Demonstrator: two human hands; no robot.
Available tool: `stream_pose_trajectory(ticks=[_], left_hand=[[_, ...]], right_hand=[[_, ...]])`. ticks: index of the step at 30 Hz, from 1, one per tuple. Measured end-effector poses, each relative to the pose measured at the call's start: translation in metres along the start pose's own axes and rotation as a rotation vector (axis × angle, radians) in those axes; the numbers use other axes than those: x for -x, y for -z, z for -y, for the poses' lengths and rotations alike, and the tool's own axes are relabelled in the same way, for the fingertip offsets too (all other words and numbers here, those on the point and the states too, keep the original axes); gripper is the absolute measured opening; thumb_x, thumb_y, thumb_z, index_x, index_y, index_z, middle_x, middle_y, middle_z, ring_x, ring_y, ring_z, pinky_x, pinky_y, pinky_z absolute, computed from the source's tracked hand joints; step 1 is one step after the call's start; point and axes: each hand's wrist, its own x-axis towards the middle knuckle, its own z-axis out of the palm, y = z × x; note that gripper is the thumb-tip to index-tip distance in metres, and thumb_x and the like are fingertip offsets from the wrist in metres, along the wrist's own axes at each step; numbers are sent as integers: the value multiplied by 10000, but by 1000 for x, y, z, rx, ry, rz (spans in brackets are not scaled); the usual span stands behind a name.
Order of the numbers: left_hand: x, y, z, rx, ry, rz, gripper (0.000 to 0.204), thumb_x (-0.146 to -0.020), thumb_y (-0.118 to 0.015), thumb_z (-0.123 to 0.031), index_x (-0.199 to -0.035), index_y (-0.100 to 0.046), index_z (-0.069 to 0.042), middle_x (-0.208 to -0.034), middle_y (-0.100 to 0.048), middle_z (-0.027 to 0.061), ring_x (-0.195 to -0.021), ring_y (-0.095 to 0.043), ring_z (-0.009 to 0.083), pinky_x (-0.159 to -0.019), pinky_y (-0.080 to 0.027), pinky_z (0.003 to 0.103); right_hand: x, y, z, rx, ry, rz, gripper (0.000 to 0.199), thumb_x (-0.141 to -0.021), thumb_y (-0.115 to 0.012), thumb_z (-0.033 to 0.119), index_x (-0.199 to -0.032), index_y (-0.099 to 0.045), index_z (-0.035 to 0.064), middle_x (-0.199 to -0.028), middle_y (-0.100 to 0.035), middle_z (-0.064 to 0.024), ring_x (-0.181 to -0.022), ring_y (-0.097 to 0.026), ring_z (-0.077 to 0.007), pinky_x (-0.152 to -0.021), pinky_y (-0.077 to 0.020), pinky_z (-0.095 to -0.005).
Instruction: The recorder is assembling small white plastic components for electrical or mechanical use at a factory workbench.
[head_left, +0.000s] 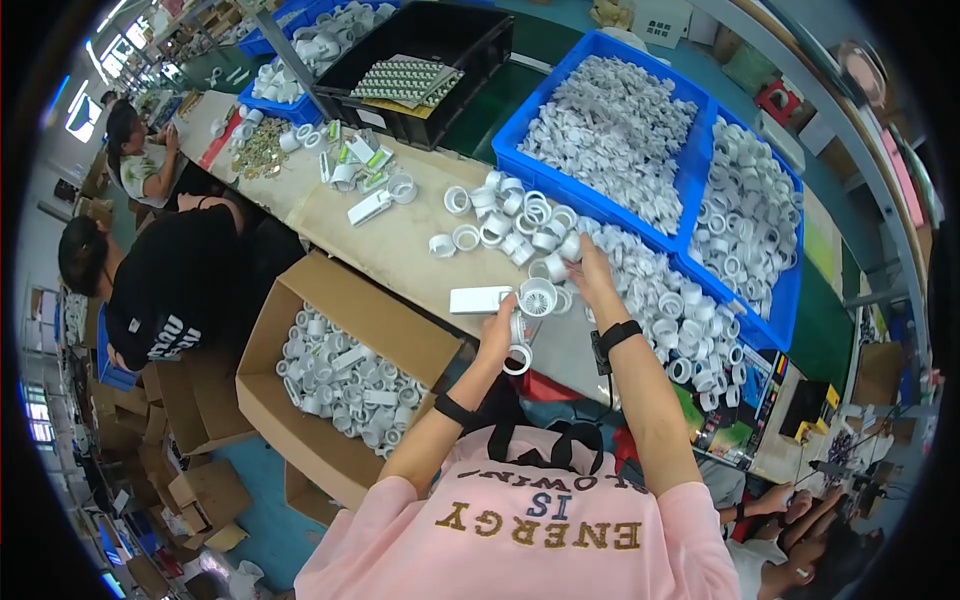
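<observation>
Gripping a white handheld-fan housing point(480, 300) in the left hand point(497, 325), with fingers clamped on it near the meeting of flat handle and round slotted head, above the near side of the worktable point(385, 250). Pointing the handle leftward and turning the slotted head upward. Just below the housing, beside the same hand, showing a dark-centred white ring point(518, 358); cannot tell if held too. Reaching with the right hand point(592, 268) to the right of the housing, with fingertips at the nearest of the loose white rings point(515, 220); cannot tell if closed on one or merely touching. Wearing a black band point(456, 410) on each wrist. Facing, beyond the right hand, a heap of small white parts point(630, 268) along blue bins point(585, 197) full of more. To the left, having an open cardboard box point(370, 310) of white plastic parts point(345, 380); farther off, seeing a black crate point(420, 128) bearing green-patterned panels point(410, 82).
</observation>
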Motion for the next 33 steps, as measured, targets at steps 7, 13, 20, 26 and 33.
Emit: stream_pose_trajectory(ticks=[7, 13, 20, 26, 33], left_hand=[[-51, 14, -46, 38, -227, 23, 539, -848, -498, -492, -917, -633, 25, -727, -613, 81, -604, -566, 135, -564, -426, 267], [-44, -2, -43, -194, -483, 255, 446, -830, -609, -386, -1021, -603, 16, -893, -640, 111, -817, -608, 190, -742, -465, 317], [-68, 21, -38, -813, -935, -292, 452, -752, -696, -293, -1078, -569, -8, -956, -615, 189, -881, -592, 357, -755, -469, 399], [-111, 46, -27, -1064, -1087, -527, 501, -755, -688, -335, -1119, -544, -23, -958, -566, 176, -868, -558, 364, -717, -457, 418], [-128, 50, -26, -1343, -1081, -401, 533, -697, -712, -393, -1094, -565, -70, -967, -542, 154, -897, -539, 343, -713, -445, 437]], right_hand=[[60, -62, 14, 855, 511, 25, 431, -889, -508, 253, -1241, -475, 7, -1032, -566, -145, -834, -575, -159, -567, -492, -292], [95, -33, 31, 546, 262, 137, 332, -896, -427, 86, -1210, -513, 25, -1060, -567, -128, -935, -553, -162, -659, -492, -246], [180, 25, 75, 950, 1181, -67, 353, -722, -464, -34, -1070, -523, -27, -994, -585, -161, -888, -574, -273, -824, -437, -329], [267, 73, 116, 1276, 1641, -43, 371, -607, -694, 20, -946, -569, 103, -960, -558, -142, -883, -585, -336, -702, -520, -389], [349, 106, 120, 1398, 1637, -112, 382, -659, -659, 50, -994, -545, 196, -1013, -478, -126, -949, -494, -290, -625, -554, -376]])
